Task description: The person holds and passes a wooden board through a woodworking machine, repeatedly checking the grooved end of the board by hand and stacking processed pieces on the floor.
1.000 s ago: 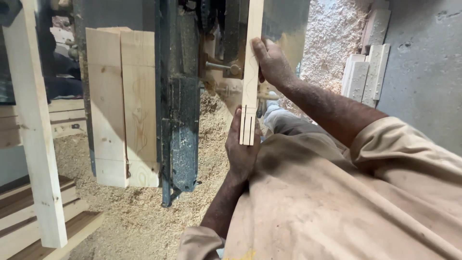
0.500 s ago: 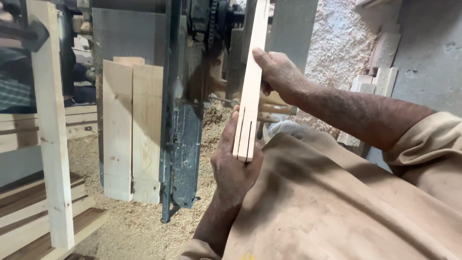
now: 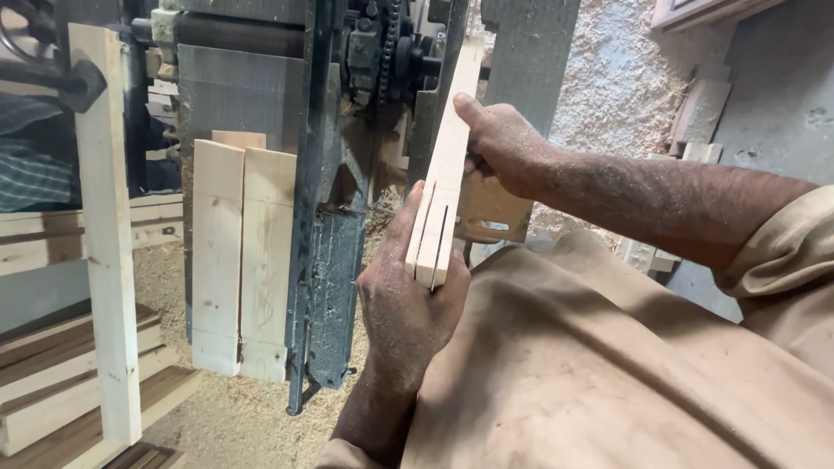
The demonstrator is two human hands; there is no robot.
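Observation:
A long pale wooden strip (image 3: 448,165) stands on edge against a dark metal woodworking machine (image 3: 347,156); its near end has two narrow slots cut into it. My left hand (image 3: 407,300) grips that slotted near end from below. My right hand (image 3: 499,143) presses on the strip's side farther up, thumb along its edge. The strip's far end runs up beside the machine's chain and gears (image 3: 382,43).
Two short pale boards (image 3: 243,252) lean against the machine's left side. A tall wooden post (image 3: 106,234) stands at the left, with stacked planks (image 3: 52,382) behind it. Sawdust (image 3: 234,417) covers the floor. More wood offcuts (image 3: 695,113) lean at the right wall.
Both hands and the strip sit lower and more central in view as the camera shifted up and closer; my left hand's grip slid up around the slotted end.

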